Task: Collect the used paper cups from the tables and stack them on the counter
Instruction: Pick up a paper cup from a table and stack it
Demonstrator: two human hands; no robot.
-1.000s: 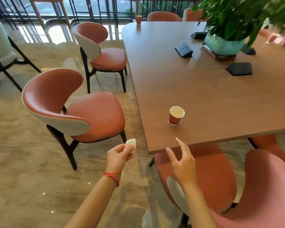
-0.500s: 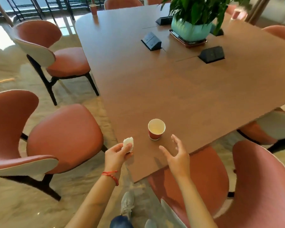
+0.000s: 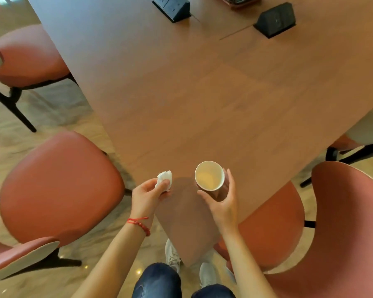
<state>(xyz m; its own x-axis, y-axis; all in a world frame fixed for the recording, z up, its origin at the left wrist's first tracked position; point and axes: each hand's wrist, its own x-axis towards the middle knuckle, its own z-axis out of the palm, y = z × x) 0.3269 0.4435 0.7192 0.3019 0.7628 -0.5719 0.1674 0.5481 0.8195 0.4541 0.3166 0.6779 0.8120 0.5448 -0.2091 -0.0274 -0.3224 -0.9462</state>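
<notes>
Right hand (image 3: 222, 203) wraps paper cup (image 3: 210, 179), thumb on near side, fingers on far side; cup over near corner of wooden counter (image 3: 202, 100), mouth tilted toward camera. Left hand (image 3: 148, 195) beside it pinches crumpled white tissue (image 3: 165, 179). Farther off: two black socket boxes (image 3: 172, 7) on counter.

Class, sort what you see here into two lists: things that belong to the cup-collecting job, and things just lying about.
Job:
paper cup, held in the right hand
table, where the cup was

Lying about:
crumpled tissue, pinched in the left hand
two black socket boxes
chairs
</notes>
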